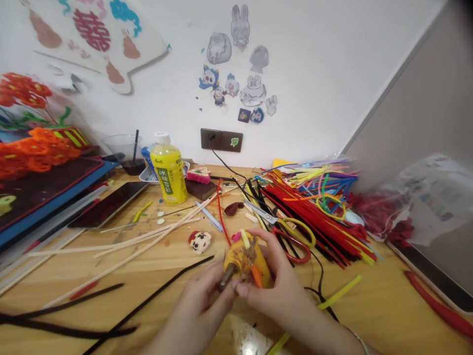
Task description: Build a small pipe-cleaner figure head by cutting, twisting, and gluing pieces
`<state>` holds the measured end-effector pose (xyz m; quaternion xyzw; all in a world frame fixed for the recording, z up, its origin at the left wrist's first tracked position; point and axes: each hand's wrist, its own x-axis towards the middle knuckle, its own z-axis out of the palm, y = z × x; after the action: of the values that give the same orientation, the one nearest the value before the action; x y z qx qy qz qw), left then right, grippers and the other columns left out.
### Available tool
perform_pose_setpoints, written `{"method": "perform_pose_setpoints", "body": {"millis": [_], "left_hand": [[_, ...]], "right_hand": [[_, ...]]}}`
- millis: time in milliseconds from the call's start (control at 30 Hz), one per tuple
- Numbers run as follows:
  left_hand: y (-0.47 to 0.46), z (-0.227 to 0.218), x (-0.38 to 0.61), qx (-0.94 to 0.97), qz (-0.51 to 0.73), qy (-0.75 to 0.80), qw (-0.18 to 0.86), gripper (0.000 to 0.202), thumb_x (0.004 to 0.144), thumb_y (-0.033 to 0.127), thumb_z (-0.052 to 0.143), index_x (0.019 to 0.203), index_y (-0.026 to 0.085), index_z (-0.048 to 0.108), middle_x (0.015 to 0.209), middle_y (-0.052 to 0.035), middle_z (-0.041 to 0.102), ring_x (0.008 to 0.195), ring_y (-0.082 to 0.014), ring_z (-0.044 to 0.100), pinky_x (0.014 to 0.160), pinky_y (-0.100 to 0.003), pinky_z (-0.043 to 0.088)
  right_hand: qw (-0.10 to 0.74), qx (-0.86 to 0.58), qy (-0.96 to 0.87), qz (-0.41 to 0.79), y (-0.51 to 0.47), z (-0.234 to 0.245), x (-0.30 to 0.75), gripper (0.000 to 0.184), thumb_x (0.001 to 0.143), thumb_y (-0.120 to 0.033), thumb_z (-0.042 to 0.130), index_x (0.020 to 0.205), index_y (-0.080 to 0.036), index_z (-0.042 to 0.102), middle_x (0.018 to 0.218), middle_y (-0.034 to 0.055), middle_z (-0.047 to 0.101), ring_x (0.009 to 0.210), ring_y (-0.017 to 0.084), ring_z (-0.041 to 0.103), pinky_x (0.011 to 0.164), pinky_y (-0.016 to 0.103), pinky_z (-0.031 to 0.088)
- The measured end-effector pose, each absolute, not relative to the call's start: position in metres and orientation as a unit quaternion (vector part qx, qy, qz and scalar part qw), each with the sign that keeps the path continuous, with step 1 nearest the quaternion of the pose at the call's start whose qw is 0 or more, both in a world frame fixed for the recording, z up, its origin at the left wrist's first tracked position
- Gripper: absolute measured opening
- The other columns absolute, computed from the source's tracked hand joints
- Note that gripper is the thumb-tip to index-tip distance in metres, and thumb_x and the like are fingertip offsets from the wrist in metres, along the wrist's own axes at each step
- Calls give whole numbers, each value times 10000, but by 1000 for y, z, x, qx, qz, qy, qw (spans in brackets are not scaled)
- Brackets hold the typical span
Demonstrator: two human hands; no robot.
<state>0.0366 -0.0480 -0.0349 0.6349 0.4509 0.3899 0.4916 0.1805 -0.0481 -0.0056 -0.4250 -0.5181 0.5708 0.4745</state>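
Both my hands hold a yellow pipe-cleaner bundle [240, 257] above the wooden table, with brown strands wound around it. A dark rod end [227, 276] sticks out of it toward the lower left, and an orange stem [256, 277] shows below it. My left hand [199, 305] grips it from the lower left. My right hand [271, 276] wraps it from the right, with fingers across its front. Part of the bundle is hidden by my fingers. Scissors with yellow and red loop handles [291, 234] lie just beyond my right hand.
A heap of red, black and multicoloured pipe cleaners [314, 207] fills the table's right side. Long pale sticks and black stems lie left. A yellow drink bottle [168, 170], a tablet [109, 204], a small face-shaped figure [200, 241] and a plastic bag [424, 197] stand around.
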Motion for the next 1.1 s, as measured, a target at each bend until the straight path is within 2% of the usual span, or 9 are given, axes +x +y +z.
{"method": "perform_pose_setpoints", "body": {"millis": [133, 267, 367, 533, 667, 833, 967, 1100], "left_hand": [[-48, -26, 38, 635, 370, 472, 487, 358, 729, 545, 470, 710, 200, 565, 747, -54, 624, 674, -177, 554, 603, -251, 478], [-49, -29, 37, 650, 358, 482, 467, 309, 727, 500, 490, 725, 203, 577, 750, -53, 632, 697, -189, 566, 634, -262, 481], [-49, -35, 37, 634, 374, 465, 492, 277, 717, 474, 513, 726, 203, 570, 741, -43, 633, 689, -186, 566, 635, -259, 479], [-48, -30, 37, 634, 364, 467, 497, 224, 728, 369, 499, 605, 183, 524, 599, -13, 556, 587, -147, 514, 556, -222, 432], [-49, -26, 36, 665, 350, 477, 455, 218, 741, 320, 470, 587, 173, 521, 577, 3, 509, 563, -128, 469, 538, -208, 383], [-51, -24, 38, 632, 350, 464, 513, 221, 740, 367, 500, 611, 188, 512, 531, 47, 431, 488, -98, 392, 466, -181, 335], [-51, -21, 39, 608, 351, 456, 547, 266, 715, 422, 548, 594, 189, 510, 524, 43, 453, 497, -102, 407, 470, -184, 346], [-50, -24, 38, 570, 355, 458, 582, 287, 702, 451, 545, 606, 186, 489, 513, 54, 424, 485, -97, 399, 474, -192, 340]], "right_hand": [[477, -397, -517, 590, -48, -5, 179, 633, 566, -118, 609, 1127, -308, 384, 957, 2, 594, 842, 179, 613, 750, 335, 508], [484, -420, -517, 568, -45, -15, 178, 660, 553, -61, 576, 1142, -297, 397, 966, 7, 593, 864, 184, 609, 791, 348, 495], [486, -415, -525, 561, -45, -21, 179, 655, 557, -53, 586, 1147, -285, 421, 1042, 18, 580, 950, 192, 582, 857, 356, 462], [455, -350, -532, 622, -47, -20, 183, 770, 585, -70, 648, 1249, -308, 341, 1178, 33, 532, 1003, 189, 562, 849, 332, 465], [482, -364, -547, 579, -46, -16, 183, 715, 620, -50, 582, 1238, -311, 336, 1198, 33, 520, 1054, 184, 534, 887, 333, 443], [508, -375, -548, 549, -45, -13, 180, 645, 597, -47, 554, 1161, -309, 383, 1126, 19, 556, 1017, 182, 556, 889, 340, 446], [494, -366, -554, 561, -46, -16, 181, 638, 606, -62, 566, 1163, -314, 383, 1101, 17, 571, 968, 177, 579, 819, 321, 479], [502, -378, -543, 557, -45, -17, 181, 616, 628, -100, 589, 1170, -305, 380, 1098, 33, 570, 964, 187, 575, 827, 343, 468]]}}
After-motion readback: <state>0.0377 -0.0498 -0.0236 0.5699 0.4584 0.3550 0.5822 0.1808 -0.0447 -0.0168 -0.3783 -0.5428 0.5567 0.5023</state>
